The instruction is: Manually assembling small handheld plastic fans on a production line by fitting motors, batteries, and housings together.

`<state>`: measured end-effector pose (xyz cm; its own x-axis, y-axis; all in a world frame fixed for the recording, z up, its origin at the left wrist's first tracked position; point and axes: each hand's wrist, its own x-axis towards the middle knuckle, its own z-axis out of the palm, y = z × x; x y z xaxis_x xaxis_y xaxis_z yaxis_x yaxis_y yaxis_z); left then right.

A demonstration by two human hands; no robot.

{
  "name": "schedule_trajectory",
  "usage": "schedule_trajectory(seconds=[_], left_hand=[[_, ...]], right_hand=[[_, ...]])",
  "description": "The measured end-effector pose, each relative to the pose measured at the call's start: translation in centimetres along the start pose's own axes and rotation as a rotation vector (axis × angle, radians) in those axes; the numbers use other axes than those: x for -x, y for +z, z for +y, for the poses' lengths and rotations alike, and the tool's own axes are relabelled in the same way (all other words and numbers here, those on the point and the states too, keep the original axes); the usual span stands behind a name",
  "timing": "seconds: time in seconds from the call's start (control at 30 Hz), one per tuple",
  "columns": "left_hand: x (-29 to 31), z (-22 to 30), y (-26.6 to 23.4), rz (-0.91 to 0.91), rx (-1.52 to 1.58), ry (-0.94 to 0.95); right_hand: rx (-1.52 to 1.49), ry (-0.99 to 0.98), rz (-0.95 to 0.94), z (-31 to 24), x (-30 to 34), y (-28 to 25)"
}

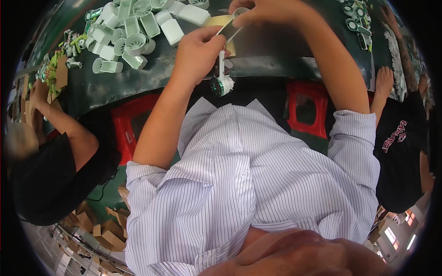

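Over the table edge, my left hand (198, 51) is closed on a slim white-and-dark part. From beneath it hangs a small white fan-like unit (222, 85) with a green shiny ring, joined by a white stem. My right hand (264, 14), fingers curled, pinches a pale round-ended plastic housing (240, 12) at the far edge of the view. A pale narrow strip runs between the two hands; the fingers hide how it joins. Under the hands lies a yellowish sheet (220, 20). Left of my left hand is a heap of pale green plastic cups and housings (136, 43).
Small green-and-white assemblies (359, 23) lie at the far right, and more parts (55, 69) at the left. Co-workers' arms (69, 124) and a hand (383, 82) flank me. Red stools (123, 131) stand under the green table (152, 83); cardboard boxes (110, 237) sit at lower left.
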<state>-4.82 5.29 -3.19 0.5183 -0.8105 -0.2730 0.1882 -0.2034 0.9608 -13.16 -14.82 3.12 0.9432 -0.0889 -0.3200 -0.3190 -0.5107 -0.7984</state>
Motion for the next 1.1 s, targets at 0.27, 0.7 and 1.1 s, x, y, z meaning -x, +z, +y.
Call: schedule_trajectory(seconds=[0.27,0.7,1.1], left_hand=[[-0.5,-0.7,-0.4,-0.012,-0.097,0.041],[0.6,-1.2,1.1,0.067,-0.307,0.233],[-0.3,0.5,0.9,0.009,-0.220,0.119]], right_hand=[[-0.096,-0.029,0.175,0.5,0.8,2.0],[0.069,-0.395,0.385,2.6,1.2,3.7],[0.106,-0.446,0.494,2.9,1.0,3.8]])
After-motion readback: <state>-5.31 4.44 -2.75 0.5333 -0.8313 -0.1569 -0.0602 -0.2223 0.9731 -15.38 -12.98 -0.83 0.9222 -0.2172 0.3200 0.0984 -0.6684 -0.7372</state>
